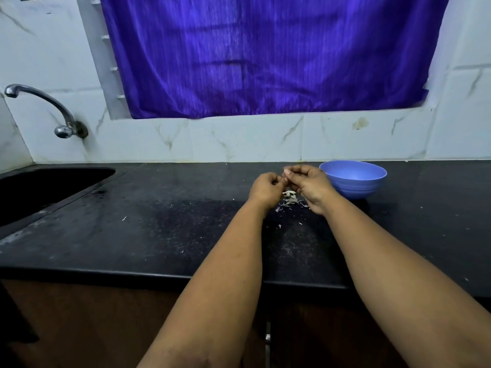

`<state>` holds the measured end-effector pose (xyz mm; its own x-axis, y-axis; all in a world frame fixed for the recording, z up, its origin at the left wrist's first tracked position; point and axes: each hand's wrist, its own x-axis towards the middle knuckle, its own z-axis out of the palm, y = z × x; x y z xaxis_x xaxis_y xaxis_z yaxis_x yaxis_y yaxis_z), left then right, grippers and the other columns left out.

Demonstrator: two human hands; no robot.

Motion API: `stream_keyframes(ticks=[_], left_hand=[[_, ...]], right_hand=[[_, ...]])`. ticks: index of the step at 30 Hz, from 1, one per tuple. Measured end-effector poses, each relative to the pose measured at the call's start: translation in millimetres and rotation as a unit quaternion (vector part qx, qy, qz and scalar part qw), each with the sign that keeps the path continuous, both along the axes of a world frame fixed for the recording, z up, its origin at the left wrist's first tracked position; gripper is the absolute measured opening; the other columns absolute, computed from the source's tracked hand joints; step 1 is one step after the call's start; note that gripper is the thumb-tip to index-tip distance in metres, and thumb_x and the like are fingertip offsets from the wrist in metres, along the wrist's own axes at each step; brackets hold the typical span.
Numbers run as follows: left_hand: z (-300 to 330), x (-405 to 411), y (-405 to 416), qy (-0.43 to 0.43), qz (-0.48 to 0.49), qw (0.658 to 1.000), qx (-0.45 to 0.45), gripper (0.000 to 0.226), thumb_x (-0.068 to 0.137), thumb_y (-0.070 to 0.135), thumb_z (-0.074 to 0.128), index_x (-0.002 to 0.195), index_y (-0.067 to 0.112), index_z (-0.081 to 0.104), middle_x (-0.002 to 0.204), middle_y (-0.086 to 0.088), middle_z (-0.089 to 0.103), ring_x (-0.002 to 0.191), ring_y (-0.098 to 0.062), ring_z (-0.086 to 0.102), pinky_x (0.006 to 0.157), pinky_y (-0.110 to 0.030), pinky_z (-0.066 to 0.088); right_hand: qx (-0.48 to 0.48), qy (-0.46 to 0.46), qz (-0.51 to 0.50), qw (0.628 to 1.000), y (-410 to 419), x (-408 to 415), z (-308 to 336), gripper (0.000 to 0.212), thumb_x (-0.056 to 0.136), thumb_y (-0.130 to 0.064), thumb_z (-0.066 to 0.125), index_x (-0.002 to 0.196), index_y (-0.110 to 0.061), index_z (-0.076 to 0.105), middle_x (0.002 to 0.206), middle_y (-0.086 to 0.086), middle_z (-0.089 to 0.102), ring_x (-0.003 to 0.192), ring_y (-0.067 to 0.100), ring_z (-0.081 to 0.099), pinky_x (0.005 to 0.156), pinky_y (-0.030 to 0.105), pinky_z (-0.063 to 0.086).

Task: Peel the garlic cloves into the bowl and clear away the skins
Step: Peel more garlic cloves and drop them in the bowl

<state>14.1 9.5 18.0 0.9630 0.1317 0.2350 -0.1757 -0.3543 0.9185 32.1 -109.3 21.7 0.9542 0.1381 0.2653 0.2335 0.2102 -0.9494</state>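
My left hand (266, 189) and my right hand (308, 185) meet fingertip to fingertip above the black counter (159, 229). Both have curled fingers pinching a small garlic clove (285, 179), mostly hidden between them. Directly under the hands lies a little heap of pale garlic skins (289, 201). A blue plastic bowl (354, 179) stands just to the right of my right hand, near the wall. Its contents are hidden from this angle.
A dark sink (50, 189) is set into the counter at the left, with a chrome tap (47, 110) on the tiled wall above it. A purple curtain (265, 54) hangs behind. Stray skin flecks (279, 226) dot the counter. The counter's front edge runs below my forearms.
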Motion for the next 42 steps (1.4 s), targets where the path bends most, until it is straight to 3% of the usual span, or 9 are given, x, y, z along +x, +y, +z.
stream_keyframes(ticks=[3,7,15,18,23,27,32,36,42], left_hand=[[1,-3,-1,0.013,-0.001,0.997,0.069,0.029,0.095,0.032,0.053,0.071,0.017,0.055,0.067,-0.004,0.057,0.067,-0.023,0.054,0.066,-0.035,0.045],[1,-2,4,0.016,0.035,0.995,0.087,0.017,0.096,0.02,0.048,0.088,0.017,0.062,0.097,-0.009,0.069,0.093,-0.028,0.062,0.083,-0.037,0.049],[4,-1,14,0.032,0.142,0.987,0.068,0.02,0.087,0.021,0.052,0.094,0.026,0.07,0.094,0.002,0.073,0.093,-0.016,0.064,0.076,-0.025,0.049],[2,0,18,0.063,0.162,0.982,0.074,0.006,0.084,0.027,0.07,0.079,0.026,0.073,0.094,0.002,0.072,0.097,-0.016,0.064,0.073,-0.023,0.046],[2,-1,23,0.074,0.212,0.973,0.046,0.032,0.069,0.045,0.082,0.058,0.023,0.061,0.084,-0.003,0.072,0.091,-0.023,0.067,0.062,-0.026,0.044],[-1,3,25,0.051,0.238,0.97,0.001,0.022,0.084,0.047,0.065,0.09,0.026,0.07,0.104,0.001,0.07,0.121,-0.024,0.051,0.082,-0.032,0.046],[-1,6,28,0.047,0.23,0.971,-0.033,0.026,0.093,0.025,0.053,0.115,0.024,0.066,0.116,-0.001,0.066,0.118,-0.024,0.051,0.088,-0.031,0.046],[1,9,24,0.031,0.183,0.982,-0.032,0.052,0.099,0.028,0.039,0.148,0.017,0.025,0.109,0.002,0.071,0.119,-0.021,0.053,0.097,-0.036,0.046],[-2,13,30,0.017,0.202,0.979,-0.008,0.047,0.092,0.04,0.052,0.133,0.019,0.043,0.117,-0.005,0.067,0.114,-0.024,0.057,0.089,-0.034,0.046]], right_hand=[[-0.002,0.004,-0.016,1.0,1,-2,1,0.012,0.091,0.0,0.06,0.086,-0.011,0.063,0.081,0.006,0.063,0.072,0.013,0.061,0.067,0.02,0.055],[0.0,0.005,-0.11,0.994,-3,5,1,0.013,0.092,-0.002,0.06,0.086,-0.012,0.059,0.077,0.004,0.062,0.062,0.011,0.065,0.057,0.017,0.055],[-0.197,-0.051,-0.126,0.971,-2,12,-9,0.009,0.088,0.002,0.065,0.095,-0.004,0.067,0.081,0.01,0.066,0.07,0.017,0.065,0.065,0.015,0.056],[-0.368,-0.11,-0.156,0.91,-3,12,-8,0.01,0.084,-0.011,0.073,0.094,-0.014,0.07,0.077,0.005,0.068,0.072,0.015,0.062,0.074,0.026,0.053],[-0.511,-0.159,-0.111,0.837,8,9,-9,0.012,0.087,-0.012,0.068,0.097,-0.008,0.074,0.091,0.007,0.073,0.076,0.011,0.058,0.068,0.017,0.038],[-0.533,-0.183,-0.123,0.817,16,10,-1,0.009,0.088,-0.008,0.064,0.085,-0.012,0.071,0.086,0.005,0.072,0.076,0.016,0.062,0.068,0.024,0.046],[-0.6,-0.194,-0.113,0.768,18,16,14,0.006,0.084,-0.014,0.069,0.083,-0.019,0.071,0.088,0.005,0.07,0.083,0.021,0.063,0.072,0.027,0.047],[-0.551,-0.219,-0.207,0.778,21,18,34,0.009,0.087,-0.021,0.067,0.093,-0.02,0.073,0.101,0.011,0.054,0.097,0.029,0.055,0.081,0.028,0.037],[-0.755,-0.185,-0.141,0.614,43,-4,13,0.017,0.091,-0.01,0.046,0.095,-0.019,0.06,0.12,0.009,0.057,0.128,0.029,0.029,0.102,0.041,0.025]])
